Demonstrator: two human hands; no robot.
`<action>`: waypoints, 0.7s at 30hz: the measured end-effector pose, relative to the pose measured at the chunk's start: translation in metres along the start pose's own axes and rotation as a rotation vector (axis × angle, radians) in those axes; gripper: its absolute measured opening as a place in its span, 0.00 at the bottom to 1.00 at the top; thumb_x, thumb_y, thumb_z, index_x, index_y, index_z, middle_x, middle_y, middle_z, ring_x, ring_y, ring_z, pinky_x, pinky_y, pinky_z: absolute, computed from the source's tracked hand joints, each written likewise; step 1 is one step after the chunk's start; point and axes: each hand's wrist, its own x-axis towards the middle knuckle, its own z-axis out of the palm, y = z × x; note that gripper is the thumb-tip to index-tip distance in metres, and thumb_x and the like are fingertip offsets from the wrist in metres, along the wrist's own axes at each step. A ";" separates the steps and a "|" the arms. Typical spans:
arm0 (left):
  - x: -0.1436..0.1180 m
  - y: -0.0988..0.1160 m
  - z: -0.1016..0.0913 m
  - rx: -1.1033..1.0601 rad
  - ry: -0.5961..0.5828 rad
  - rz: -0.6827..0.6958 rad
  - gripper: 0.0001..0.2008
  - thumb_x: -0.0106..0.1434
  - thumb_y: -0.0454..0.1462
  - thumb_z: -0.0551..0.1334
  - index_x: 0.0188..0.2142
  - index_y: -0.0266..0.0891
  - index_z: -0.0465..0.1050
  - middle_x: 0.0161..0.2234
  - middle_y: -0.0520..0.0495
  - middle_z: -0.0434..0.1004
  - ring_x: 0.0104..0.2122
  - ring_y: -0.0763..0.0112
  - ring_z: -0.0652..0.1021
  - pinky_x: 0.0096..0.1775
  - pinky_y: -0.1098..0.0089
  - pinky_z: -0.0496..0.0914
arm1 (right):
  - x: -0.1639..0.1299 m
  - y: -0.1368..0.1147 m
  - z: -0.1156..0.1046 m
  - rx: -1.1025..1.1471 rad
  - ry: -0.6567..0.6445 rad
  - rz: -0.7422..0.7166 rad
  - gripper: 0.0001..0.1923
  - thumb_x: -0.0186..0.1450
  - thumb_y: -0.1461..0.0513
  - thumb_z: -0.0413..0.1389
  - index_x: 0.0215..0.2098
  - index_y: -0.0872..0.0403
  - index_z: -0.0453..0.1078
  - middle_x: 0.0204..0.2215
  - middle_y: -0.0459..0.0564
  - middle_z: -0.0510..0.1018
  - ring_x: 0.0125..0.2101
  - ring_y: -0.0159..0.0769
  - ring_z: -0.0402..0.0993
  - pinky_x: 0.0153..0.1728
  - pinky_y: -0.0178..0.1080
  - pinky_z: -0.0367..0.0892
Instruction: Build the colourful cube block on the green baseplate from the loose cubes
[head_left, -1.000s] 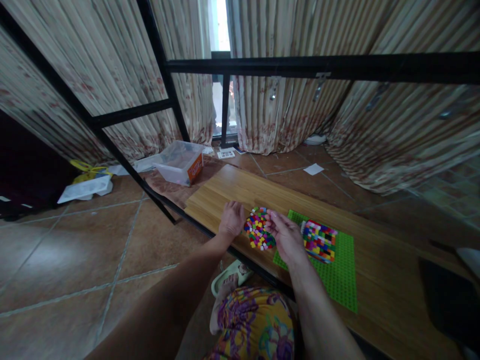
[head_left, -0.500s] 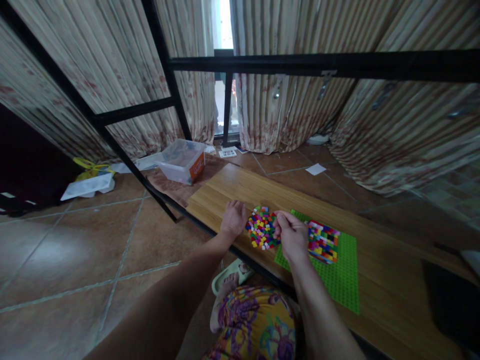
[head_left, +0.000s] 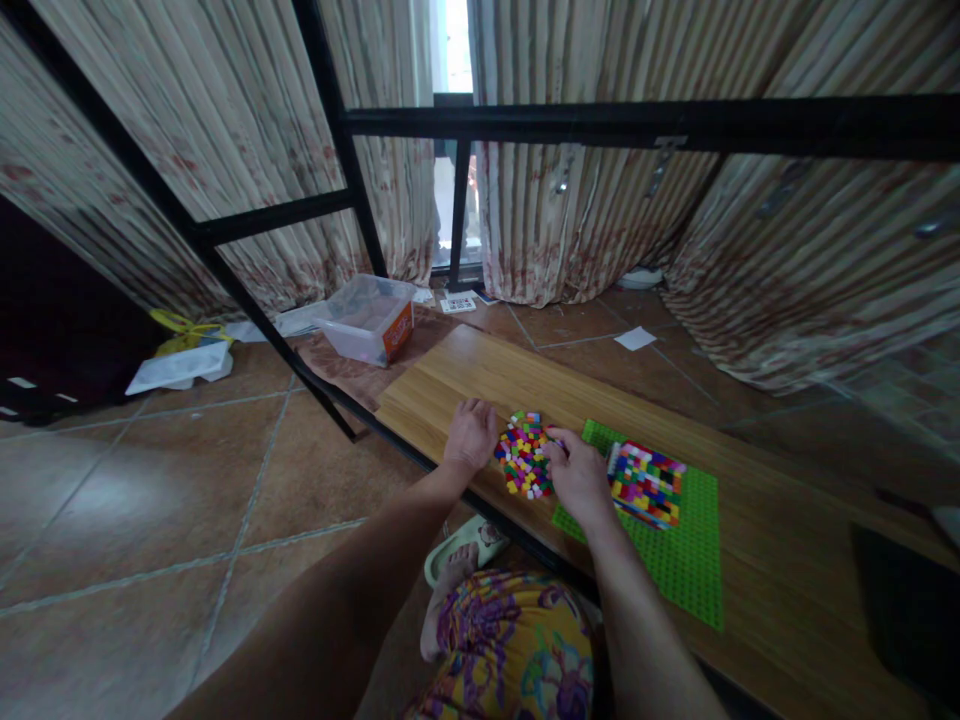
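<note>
We see a long wooden table (head_left: pixel 480 375) running from about ten o'clock toward four o'clock across the view. Directly on it lie a heap of small coloured bricks (head_left: pixel 523 455) near the front edge and, just to its right at three o'clock, a green baseplate (head_left: pixel 686 560) with a block of joined coloured bricks (head_left: pixel 645 483) on its far end. At the far four o'clock end a dark flat thing (head_left: pixel 907 600) rests on the wood.

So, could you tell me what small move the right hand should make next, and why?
Probably pinch one brick from the loose pile and carry it to the brick block on the green baseplate. The right hand rests at the pile's edge, and the left hand steadies the other side.
</note>
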 end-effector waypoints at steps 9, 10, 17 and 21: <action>0.000 0.001 0.000 0.006 -0.013 -0.001 0.12 0.67 0.32 0.51 0.28 0.40 0.67 0.29 0.45 0.71 0.36 0.64 0.72 0.44 0.61 0.67 | -0.001 -0.004 -0.005 -0.028 0.006 -0.062 0.20 0.63 0.63 0.47 0.51 0.55 0.70 0.35 0.53 0.81 0.30 0.39 0.76 0.36 0.41 0.68; 0.000 0.001 -0.001 0.007 -0.015 -0.001 0.12 0.67 0.32 0.51 0.28 0.40 0.67 0.29 0.45 0.71 0.36 0.64 0.72 0.44 0.61 0.67 | -0.001 -0.004 -0.005 -0.024 0.013 -0.072 0.20 0.63 0.63 0.47 0.51 0.55 0.70 0.35 0.54 0.81 0.31 0.39 0.76 0.37 0.41 0.68; 0.000 0.002 -0.001 0.019 -0.018 0.003 0.13 0.68 0.33 0.50 0.28 0.39 0.67 0.29 0.45 0.71 0.36 0.63 0.72 0.44 0.61 0.66 | 0.001 -0.008 -0.007 -0.191 0.020 -0.114 0.14 0.64 0.58 0.53 0.43 0.53 0.75 0.29 0.51 0.81 0.32 0.40 0.77 0.37 0.39 0.65; 0.000 0.004 -0.003 0.019 -0.024 0.009 0.13 0.69 0.33 0.50 0.28 0.39 0.67 0.29 0.45 0.71 0.36 0.63 0.72 0.44 0.61 0.66 | 0.009 -0.013 -0.006 -0.318 0.085 -0.174 0.14 0.67 0.59 0.49 0.42 0.51 0.76 0.35 0.52 0.80 0.35 0.39 0.75 0.38 0.39 0.64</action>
